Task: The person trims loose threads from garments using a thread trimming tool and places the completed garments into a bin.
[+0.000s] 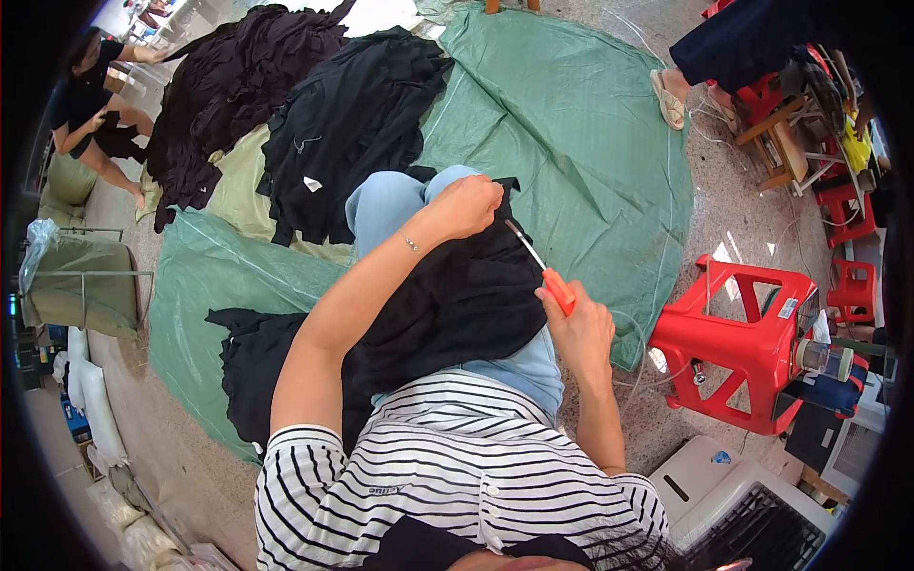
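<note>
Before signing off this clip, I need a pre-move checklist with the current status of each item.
1. Right hand grips the orange-handled tool: ok.
2. Left hand holds the black cloth by its far end: ok.
3. Black cloth supported: ok, draped over the jeans.
4. Black cloth smooth: not ok, folds show.
5. Tool's tip touching cloth: cannot tell.

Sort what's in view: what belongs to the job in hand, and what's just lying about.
Belongs, it seems:
black cloth on the lap, gripped by the left hand
orange-handled tool in the right hand
probably the black cloth pile ahead

Apparently just about:
nearest red stool
white appliance, lower right
</note>
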Motion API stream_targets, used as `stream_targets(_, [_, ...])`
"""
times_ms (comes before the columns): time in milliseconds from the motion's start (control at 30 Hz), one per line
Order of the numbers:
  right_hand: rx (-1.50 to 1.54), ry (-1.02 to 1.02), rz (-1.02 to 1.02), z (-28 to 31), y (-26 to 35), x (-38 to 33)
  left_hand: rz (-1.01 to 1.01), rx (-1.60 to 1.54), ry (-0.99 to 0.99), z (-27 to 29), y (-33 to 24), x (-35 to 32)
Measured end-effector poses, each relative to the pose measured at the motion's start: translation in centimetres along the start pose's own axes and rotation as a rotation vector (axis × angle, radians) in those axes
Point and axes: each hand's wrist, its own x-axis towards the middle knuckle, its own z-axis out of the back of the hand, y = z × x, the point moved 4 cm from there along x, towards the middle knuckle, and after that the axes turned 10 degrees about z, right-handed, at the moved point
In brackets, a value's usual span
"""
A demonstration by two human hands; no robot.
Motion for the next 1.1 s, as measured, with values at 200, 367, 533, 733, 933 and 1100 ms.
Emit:
stream_targets(200, [-0.006,-0.029,-0.033,1.4,-0.6,-1.9,0.075,-0.226,0.142,1.4,-2.5,-2.2])
stream_targets(367, [0.06,-0.061,-0.043,3.4,-0.4,-4.9,-0.188,0.206,0.217,1.2,-4.1,-3.5])
stream_targets(533, [0.037,0.003,0.068,3.8,1.8,-6.8,0.038,0.233,0.606,-0.1,-5.1,-0.7])
stream_targets(733, [0.017,0.068,0.054,2.4,2.6,-6.8,0.402,-0.06,0.789,-1.6,-2.3,0.9])
stream_targets(933, [0.003,0.056,0.083,1.9,2.5,-6.2,0.418,-0.109,0.784,-1.5,-1.5,0.8])
stream_targets(1100, [-0.01,0.046,0.093,1.8,2.4,-5.9,0.386,-0.114,0.792,-1.6,-1.6,1.0])
